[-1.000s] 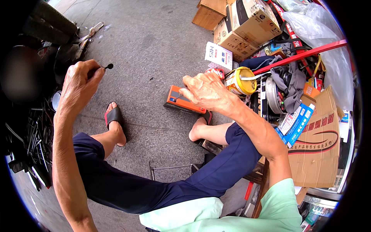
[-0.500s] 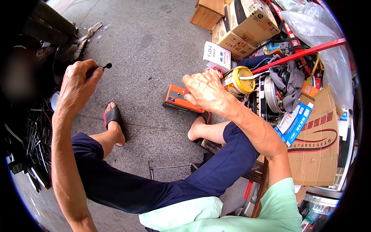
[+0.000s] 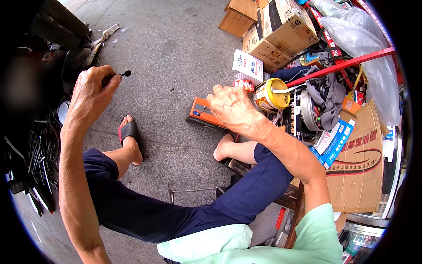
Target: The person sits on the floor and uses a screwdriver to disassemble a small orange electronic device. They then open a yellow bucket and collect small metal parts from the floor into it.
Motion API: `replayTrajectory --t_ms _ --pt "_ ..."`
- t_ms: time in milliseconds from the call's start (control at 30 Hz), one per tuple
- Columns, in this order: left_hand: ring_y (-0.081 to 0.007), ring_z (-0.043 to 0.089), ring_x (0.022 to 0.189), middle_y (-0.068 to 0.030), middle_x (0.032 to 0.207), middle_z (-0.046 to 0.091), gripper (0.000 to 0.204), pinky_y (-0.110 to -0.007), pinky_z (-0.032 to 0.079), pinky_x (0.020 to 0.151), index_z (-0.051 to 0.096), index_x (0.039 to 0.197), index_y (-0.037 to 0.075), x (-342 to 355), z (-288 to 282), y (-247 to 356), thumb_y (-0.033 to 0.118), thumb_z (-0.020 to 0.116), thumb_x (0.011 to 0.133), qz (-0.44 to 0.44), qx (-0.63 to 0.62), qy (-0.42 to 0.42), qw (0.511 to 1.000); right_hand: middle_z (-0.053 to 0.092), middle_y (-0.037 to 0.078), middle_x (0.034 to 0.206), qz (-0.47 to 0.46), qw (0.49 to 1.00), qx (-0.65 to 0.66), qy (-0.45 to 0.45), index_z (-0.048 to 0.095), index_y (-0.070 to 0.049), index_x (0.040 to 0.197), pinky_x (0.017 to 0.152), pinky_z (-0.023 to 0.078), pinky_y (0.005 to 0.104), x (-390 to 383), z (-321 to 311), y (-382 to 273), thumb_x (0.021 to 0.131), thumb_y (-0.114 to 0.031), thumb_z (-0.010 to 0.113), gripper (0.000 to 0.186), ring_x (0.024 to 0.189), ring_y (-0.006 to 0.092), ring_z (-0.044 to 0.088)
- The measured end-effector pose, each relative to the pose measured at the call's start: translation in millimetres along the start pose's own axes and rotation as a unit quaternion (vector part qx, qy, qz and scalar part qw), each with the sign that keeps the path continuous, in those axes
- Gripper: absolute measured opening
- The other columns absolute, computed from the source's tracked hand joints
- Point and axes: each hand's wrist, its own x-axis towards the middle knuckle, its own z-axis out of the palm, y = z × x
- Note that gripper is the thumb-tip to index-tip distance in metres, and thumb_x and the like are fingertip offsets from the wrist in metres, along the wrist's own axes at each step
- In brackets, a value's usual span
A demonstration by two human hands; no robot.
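Note:
My left hand [image 3: 94, 92], raised at the left, pinches a small black piece with a round end [image 3: 126, 73] that sticks out past thumb and forefinger. My right hand [image 3: 235, 109] is closed, its fingers curled down over the right part of an orange and black box [image 3: 204, 113]. What those fingertips hold, if anything, is hidden behind the hand. The box lies by my right foot, partly covered by the hand; I cannot tell whether the fingers touch it.
At the right stand a yellow tub [image 3: 273, 94], a white box [image 3: 247, 66], large cartons [image 3: 281, 35] and a flattened cardboard sheet [image 3: 358, 167]. A red bar [image 3: 343, 67] crosses that pile. Dark metal rods [image 3: 41, 154] lie at the left. My sandalled feet rest on grey paving [image 3: 171, 141].
My left hand has shifted slightly up and right with the black piece. My right hand has turned a little, and a red bit seen by its fingertips before is now hidden.

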Motion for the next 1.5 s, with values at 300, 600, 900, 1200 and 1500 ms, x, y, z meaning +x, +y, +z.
replayTrajectory --t_ms 300,600,900,1200,1500 --pt "-0.0123 0.044 0.052 -0.0097 0.060 0.050 0.021 -0.030 0.034 0.048 0.063 0.088 -0.005 0 1 5 0.015 0.060 0.085 0.007 -0.004 -0.007 1.000 0.066 0.014 0.075 -0.018 0.996 0.059 -0.057 0.068 -0.005 0.077 0.070 0.051 0.0409 9 0 4 0.066 -0.011 0.063 0.014 0.077 0.0305 0.066" --pt "-0.0117 0.043 0.052 -0.0092 0.060 0.050 0.020 -0.029 0.035 0.048 0.063 0.086 -0.005 -3 -2 9 0.014 0.061 0.084 0.015 0.015 -0.001 1.000 0.063 0.019 0.068 0.020 0.998 0.054 -0.010 0.063 0.000 0.066 0.062 0.050 0.0432 7 5 8 0.074 -0.017 0.064 0.019 0.071 0.0345 0.065" --pt "-0.0165 0.047 0.049 -0.0149 0.058 0.052 0.018 -0.033 0.038 0.048 0.064 0.085 -0.006 -6 0 5 0.012 0.062 0.084 -0.005 0.010 0.004 1.000 0.066 0.013 0.073 -0.018 0.992 0.028 -0.120 0.066 -0.005 0.070 0.067 0.051 0.0405 9 0 2 0.062 -0.009 0.065 0.009 0.075 0.0295 0.066" --pt "-0.0109 0.039 0.050 -0.0081 0.056 0.045 0.018 -0.029 0.030 0.046 0.062 0.085 -0.005 1 5 12 0.012 0.060 0.085 -0.001 0.001 -0.028 1.000 0.065 0.016 0.072 0.024 0.988 0.046 -0.143 0.067 -0.003 0.071 0.066 0.051 0.0415 16 -9 -6 0.059 -0.008 0.066 0.012 0.075 0.0315 0.066" --pt "-0.0107 0.038 0.049 -0.0078 0.056 0.044 0.018 -0.030 0.029 0.045 0.061 0.083 -0.005 3 11 7 0.012 0.061 0.086 0.028 -0.002 -0.020 0.999 0.066 0.016 0.075 0.034 0.990 0.056 -0.127 0.068 -0.003 0.073 0.067 0.052 0.0412 15 -5 -6 0.061 -0.010 0.067 0.015 0.076 0.0319 0.066"
